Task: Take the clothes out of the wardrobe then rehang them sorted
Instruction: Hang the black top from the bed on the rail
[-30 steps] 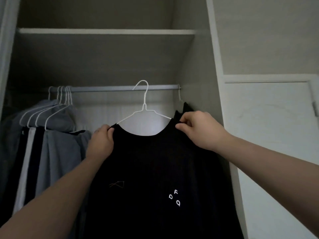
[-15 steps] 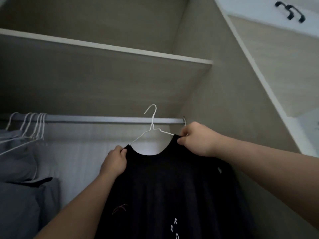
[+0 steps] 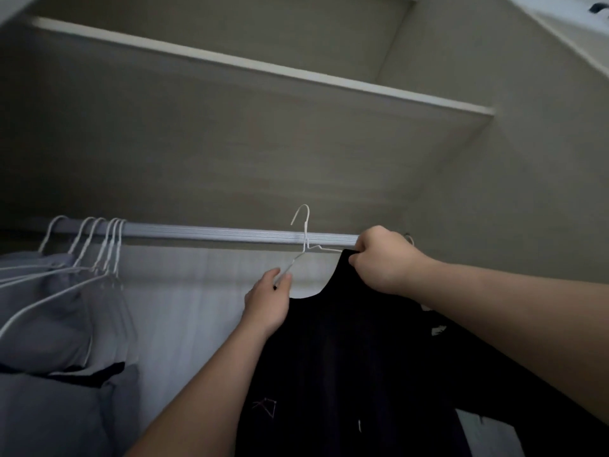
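At the left end of the silver metal rail (image 3: 214,233) hang grey garments (image 3: 49,308). Mid-rail, the left hand (image 3: 267,305), grip pinched on the thin white wire hanger (image 3: 304,240), hook above the rail; right hand (image 3: 385,262), grip clamped on the black T-shirt (image 3: 346,357). Rehanging apparently under way; this shirt not yet seated.

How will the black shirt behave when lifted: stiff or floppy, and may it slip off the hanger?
Probably floppy: the black shirt hangs limp below the right hand. Likely light: the thin wire hanger in it keeps its shape. It might slip off the smooth-looking wire.
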`<state>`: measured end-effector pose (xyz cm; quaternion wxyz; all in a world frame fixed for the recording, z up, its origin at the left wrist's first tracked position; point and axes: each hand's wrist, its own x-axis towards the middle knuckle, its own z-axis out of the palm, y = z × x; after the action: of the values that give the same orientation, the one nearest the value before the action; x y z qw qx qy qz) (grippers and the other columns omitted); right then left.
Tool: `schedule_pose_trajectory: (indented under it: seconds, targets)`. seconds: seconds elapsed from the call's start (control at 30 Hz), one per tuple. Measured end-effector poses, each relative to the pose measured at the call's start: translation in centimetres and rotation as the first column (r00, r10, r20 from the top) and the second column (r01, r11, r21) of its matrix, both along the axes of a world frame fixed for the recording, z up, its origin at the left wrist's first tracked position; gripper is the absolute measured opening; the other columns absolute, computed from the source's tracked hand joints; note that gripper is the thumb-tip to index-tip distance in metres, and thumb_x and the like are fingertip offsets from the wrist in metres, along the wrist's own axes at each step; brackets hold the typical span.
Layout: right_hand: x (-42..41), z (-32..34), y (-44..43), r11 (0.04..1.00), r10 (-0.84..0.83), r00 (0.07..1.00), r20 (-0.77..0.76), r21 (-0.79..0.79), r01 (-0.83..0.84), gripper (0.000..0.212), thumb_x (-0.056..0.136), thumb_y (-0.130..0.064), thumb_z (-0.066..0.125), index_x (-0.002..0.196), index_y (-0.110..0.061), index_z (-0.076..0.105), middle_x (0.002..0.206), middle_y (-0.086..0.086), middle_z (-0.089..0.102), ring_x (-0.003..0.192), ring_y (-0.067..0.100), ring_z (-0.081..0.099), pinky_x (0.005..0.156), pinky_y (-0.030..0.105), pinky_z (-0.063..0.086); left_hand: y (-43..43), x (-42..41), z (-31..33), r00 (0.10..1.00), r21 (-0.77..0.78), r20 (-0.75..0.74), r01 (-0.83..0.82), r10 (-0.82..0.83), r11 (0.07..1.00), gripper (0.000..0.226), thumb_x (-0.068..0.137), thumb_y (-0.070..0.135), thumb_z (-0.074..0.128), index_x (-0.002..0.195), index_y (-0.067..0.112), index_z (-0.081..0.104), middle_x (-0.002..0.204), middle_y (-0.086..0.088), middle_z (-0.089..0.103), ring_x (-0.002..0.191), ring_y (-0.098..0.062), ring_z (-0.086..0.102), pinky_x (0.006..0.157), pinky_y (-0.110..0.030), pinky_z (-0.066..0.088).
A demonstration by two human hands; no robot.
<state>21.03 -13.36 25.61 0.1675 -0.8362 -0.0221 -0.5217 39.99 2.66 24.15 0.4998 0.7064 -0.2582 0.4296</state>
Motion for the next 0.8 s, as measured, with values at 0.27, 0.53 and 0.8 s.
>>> schedule_pose_trajectory:
  seconds: [0.27,0.53,0.8]
  targets:
    - [2.2,-0.6,1.7,0.999,0.018,0.998,-0.057,0.042,-0.015,0.018,0.093,-0.021,0.054,0.1,-0.007,0.063,0.096,0.012,0.059,0.085,0.029,0.057,0.07,0.026,0.042,-1.3,-1.2,-0.7,0.972,0.123,-0.008,0.233,-0.234,0.965,0.055,0.105,0.045,0.038,0.155,0.023,0.032,0.16,0.005,0.033,0.147,-0.013,0.029,0.115,-0.027,0.021]
    - [1.5,-2.0,0.5,0.998,-0.06,0.989,-0.136,-0.029,0.057,0.023,0.097,-0.022,0.049,0.112,-0.009,0.06,0.114,0.014,0.061,0.099,0.031,0.059,0.08,0.031,0.047,-3.4,-0.6,-2.3,0.961,0.072,0.007,0.274,-0.275,0.959,0.052,0.103,0.048,0.04,0.151,0.027,0.038,0.155,0.008,0.039,0.143,-0.013,0.036,0.113,-0.028,0.026]
    - [-0.5,-5.3,-0.5,0.809,-0.375,0.92,-0.118,-0.527,0.261,0.07,0.097,-0.058,0.037,0.152,-0.021,0.018,0.159,-0.003,0.02,0.148,0.019,0.016,0.114,0.054,0.022,-7.1,-0.9,-3.1,0.942,0.028,-0.019,0.334,-0.334,0.942,0.069,0.087,0.073,0.04,0.145,0.036,0.039,0.15,0.007,0.043,0.138,-0.013,0.039,0.114,-0.038,0.031]
